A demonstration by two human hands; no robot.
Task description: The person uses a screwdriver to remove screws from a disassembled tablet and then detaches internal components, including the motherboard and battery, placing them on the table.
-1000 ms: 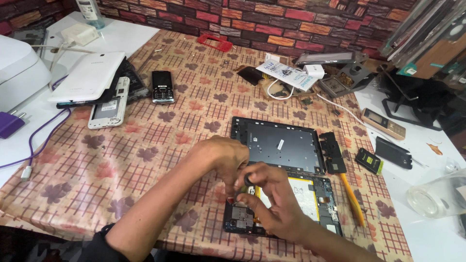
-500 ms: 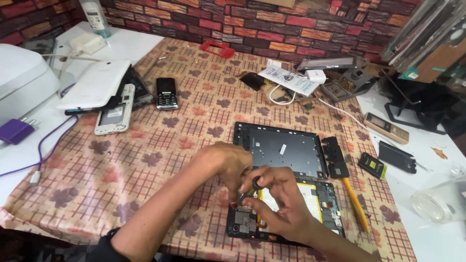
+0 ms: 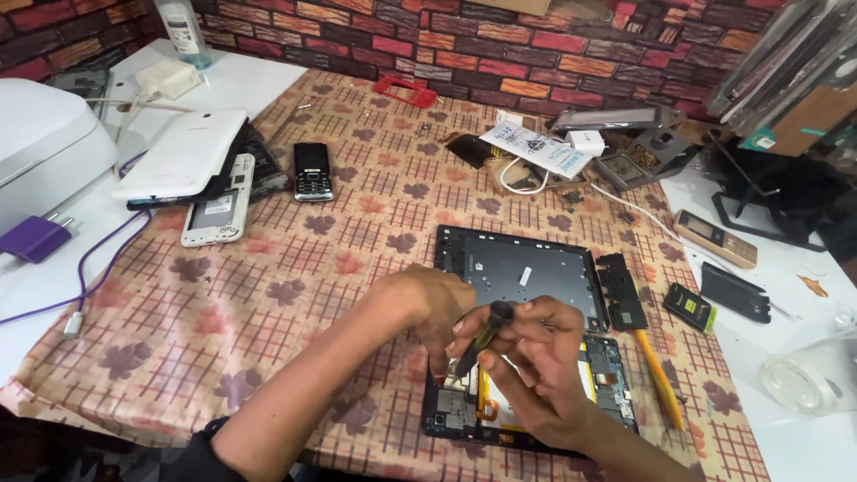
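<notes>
An opened tablet with its circuit boards and pale battery showing lies at the near edge of the patterned tablecloth. My right hand grips a small dark screwdriver, tip pointing down at the tablet's left side. My left hand rests beside it, fingertips pressing down on the tablet's upper left corner. Just beyond the hands lies the tablet's black back cover, inside facing up.
A black strip part and a yellow-orange tool lie right of the tablet. Phones, a white tablet, a purple charger, cables and papers are scattered about. A clear container sits at the right.
The camera view has shifted slightly. Both hands stay over the tablet's left side; the screwdriver's handle now stands more visible between them.
</notes>
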